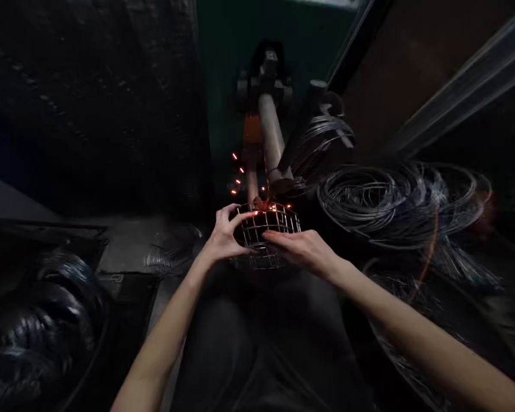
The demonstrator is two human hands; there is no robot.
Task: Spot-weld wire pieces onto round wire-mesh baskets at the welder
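Observation:
A small round wire basket (251, 233) of crossed metal wires is between my two hands, in front of my lap. My left hand (227, 234) grips its left side, thumb low and fingers along the top. On the right side, my right hand (302, 249) holds the basket with its fingers laid over the wires. The basket's far rim meets the tip of a spot welder's electrode (252, 186), where orange sparks fly up and to the sides. Just above and to the right is the thick, pale welder arm (274, 134).
Wire rings (326, 137) hang from a post right of the welder arm. A large heap of wire coils (395, 197) lies at the right, with more wire below. Shiny coiled wire pieces (47, 326) fill the lower left. A dark panel (94, 103) stands at the left.

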